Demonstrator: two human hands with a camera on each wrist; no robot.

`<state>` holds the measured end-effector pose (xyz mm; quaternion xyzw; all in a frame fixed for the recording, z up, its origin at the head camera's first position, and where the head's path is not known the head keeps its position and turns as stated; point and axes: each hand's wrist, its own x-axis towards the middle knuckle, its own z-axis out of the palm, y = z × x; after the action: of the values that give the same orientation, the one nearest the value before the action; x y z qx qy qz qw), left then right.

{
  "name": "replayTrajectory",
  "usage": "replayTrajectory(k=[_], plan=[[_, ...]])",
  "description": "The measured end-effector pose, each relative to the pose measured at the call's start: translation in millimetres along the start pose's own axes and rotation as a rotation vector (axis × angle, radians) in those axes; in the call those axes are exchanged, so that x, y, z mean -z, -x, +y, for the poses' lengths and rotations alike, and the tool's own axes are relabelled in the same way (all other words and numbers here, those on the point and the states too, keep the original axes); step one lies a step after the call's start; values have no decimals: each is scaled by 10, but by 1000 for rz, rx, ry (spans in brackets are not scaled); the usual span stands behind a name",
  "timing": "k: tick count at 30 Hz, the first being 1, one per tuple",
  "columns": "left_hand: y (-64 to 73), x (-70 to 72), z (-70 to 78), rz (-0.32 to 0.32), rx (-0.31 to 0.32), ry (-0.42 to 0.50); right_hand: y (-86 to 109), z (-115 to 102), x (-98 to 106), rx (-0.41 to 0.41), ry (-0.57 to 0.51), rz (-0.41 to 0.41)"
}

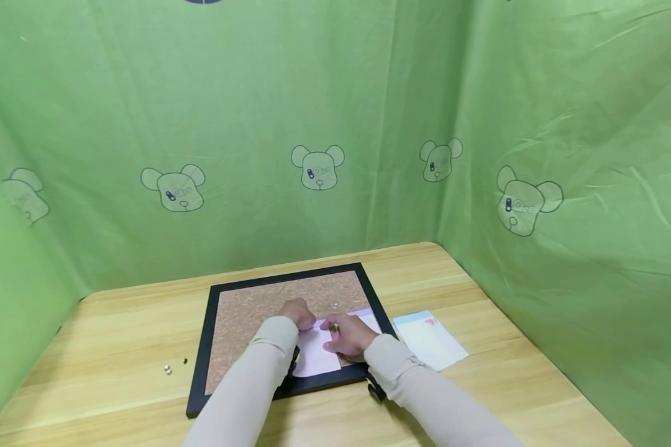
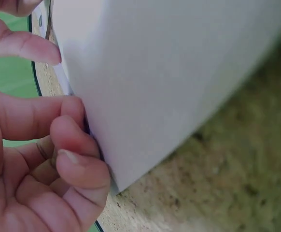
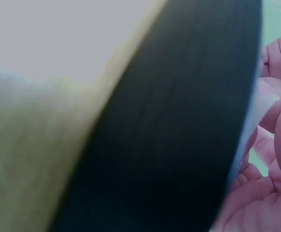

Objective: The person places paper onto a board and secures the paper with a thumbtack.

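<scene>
A white note sheet with a purple top strip (image 1: 317, 357) lies over the lower part of a black-framed cork board (image 1: 251, 301). My left hand (image 1: 299, 313) pinches its top edge near the left corner with curled fingers, seen close up in the left wrist view beside the sheet (image 2: 145, 87). At the sheet's upper right, my right hand (image 1: 351, 335) has thumb and forefinger bent around the edge. In the right wrist view a pale paper corner (image 3: 263, 107) shows among its fingers. Whatever lies under the fingertips is hidden.
A second purple-topped sheet (image 1: 371, 319) is on the board's right side, partly behind my right hand. A white pad with a blue strip (image 1: 433, 341) lies right of the frame. Several small round pieces (image 1: 168, 369) sit left on the wooden table (image 1: 112, 347). Green curtains (image 1: 246, 112) enclose it.
</scene>
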<state>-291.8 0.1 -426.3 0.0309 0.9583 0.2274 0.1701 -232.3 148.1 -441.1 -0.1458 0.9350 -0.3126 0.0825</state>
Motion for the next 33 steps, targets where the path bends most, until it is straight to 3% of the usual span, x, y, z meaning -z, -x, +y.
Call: replayTrajectory(k=[6,15,25,33], plan=[[56,15,9,9,14,-23,16,-32,-9,-4,-17,-2],[13,48,-6,16,45,-6,-6,-29,2,7,1,0],[31,92,-68,3,30,-49,-32,5,-17,-19,-50,-8],[114,157,-183,24,-37,-130,-23,14,-21,-35,-43,-22]])
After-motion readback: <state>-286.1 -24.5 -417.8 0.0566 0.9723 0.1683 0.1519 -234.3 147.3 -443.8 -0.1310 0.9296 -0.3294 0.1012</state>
